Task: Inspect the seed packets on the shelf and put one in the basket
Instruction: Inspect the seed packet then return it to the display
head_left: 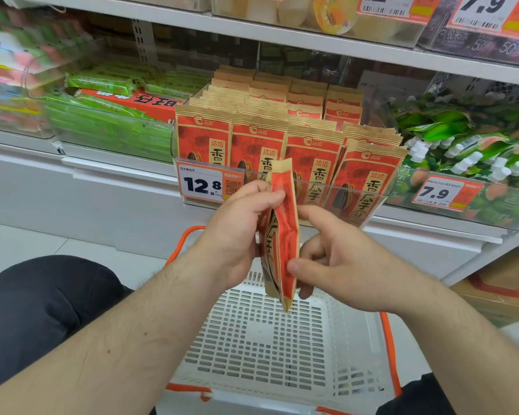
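Observation:
I hold one red and tan seed packet [283,235] edge-on above the white basket [270,333]. My left hand [237,232] grips its upper part, thumb on the red face near the top. My right hand [339,259] pinches its lower edge between thumb and curled fingers. Rows of the same seed packets [312,145] stand upright in a clear bin on the shelf just behind, with a 12.8 price tag [204,184] on the bin's front.
The basket has orange handles [390,354] and sits on the floor between my knees. Green snack packs [108,121] fill the bin to the left, green pouches with white caps [468,151] the bin to the right. A cardboard box [504,292] lies low right.

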`<act>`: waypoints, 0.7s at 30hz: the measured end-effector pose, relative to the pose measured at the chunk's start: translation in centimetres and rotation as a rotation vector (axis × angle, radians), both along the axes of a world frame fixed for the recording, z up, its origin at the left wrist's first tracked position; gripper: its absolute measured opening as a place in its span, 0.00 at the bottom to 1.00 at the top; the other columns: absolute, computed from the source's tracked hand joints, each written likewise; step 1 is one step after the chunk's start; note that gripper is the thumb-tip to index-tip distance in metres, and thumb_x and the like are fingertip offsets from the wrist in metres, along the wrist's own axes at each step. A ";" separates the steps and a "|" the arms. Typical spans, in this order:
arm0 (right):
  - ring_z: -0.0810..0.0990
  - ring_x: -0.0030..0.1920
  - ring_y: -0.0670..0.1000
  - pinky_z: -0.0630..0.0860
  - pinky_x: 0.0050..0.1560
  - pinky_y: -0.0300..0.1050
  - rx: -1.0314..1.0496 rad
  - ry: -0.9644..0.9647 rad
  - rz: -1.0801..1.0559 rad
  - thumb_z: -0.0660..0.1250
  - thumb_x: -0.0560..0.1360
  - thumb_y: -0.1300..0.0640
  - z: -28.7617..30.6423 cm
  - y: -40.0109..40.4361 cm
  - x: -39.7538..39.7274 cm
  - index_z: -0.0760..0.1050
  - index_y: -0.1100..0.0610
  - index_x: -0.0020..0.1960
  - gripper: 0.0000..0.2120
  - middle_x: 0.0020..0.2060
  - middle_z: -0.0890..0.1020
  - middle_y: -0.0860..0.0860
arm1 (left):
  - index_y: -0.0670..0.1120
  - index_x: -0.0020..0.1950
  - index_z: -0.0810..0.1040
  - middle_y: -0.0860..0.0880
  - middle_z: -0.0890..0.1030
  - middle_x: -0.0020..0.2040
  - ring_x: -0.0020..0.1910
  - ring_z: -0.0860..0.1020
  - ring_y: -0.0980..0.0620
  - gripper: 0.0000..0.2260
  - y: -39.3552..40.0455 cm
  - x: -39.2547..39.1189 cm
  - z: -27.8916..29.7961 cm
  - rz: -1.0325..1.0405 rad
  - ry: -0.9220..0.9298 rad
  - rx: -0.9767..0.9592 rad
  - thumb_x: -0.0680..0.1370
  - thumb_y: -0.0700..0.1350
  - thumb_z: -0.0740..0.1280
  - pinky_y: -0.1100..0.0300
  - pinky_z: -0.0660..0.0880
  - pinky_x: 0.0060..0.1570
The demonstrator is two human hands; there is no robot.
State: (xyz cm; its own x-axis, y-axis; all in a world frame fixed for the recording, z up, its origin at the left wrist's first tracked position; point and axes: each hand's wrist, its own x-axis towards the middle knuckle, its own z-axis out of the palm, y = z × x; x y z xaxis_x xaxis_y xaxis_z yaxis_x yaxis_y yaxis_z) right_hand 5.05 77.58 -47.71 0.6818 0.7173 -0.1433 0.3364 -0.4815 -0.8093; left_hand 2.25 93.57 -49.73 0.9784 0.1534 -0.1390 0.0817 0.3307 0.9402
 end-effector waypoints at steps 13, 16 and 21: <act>0.85 0.40 0.58 0.82 0.47 0.61 -0.020 0.018 0.160 0.71 0.74 0.69 0.8 -0.2 -0.3 0.50 0.34 0.78 0.48 0.40 0.85 0.57 | 0.48 0.49 0.73 0.52 0.74 0.34 0.34 0.72 0.52 0.03 0.2 0.4 -0.3 0.022 0.002 -0.037 0.80 0.45 0.61 0.53 0.68 0.39; 0.85 0.40 0.58 0.82 0.46 0.60 -0.012 0.018 0.165 0.71 0.74 0.69 0.8 -0.4 -0.2 0.50 0.33 0.78 0.48 0.39 0.85 0.59 | 0.49 0.53 0.73 0.51 0.73 0.34 0.34 0.71 0.52 0.04 0.3 0.5 -0.5 0.025 0.011 -0.062 0.80 0.45 0.62 0.53 0.67 0.40; 0.82 0.34 0.53 0.81 0.37 0.49 -0.017 -0.069 0.120 0.76 0.73 0.59 0.5 -0.4 -0.2 0.55 0.34 0.76 0.44 0.35 0.84 0.55 | 0.50 0.38 0.67 0.52 0.75 0.31 0.30 0.72 0.53 0.13 0.1 0.2 -1.0 0.021 -0.052 -0.059 0.71 0.49 0.71 0.56 0.70 0.36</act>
State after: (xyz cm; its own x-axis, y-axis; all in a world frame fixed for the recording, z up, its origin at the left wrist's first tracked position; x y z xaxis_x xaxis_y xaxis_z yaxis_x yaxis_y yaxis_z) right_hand 4.81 77.21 -47.26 0.5999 0.7922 -0.1118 0.4471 -0.4479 -0.7743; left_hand 2.49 93.62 -50.76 0.9811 0.1673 -0.0976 0.0258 0.3865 0.9219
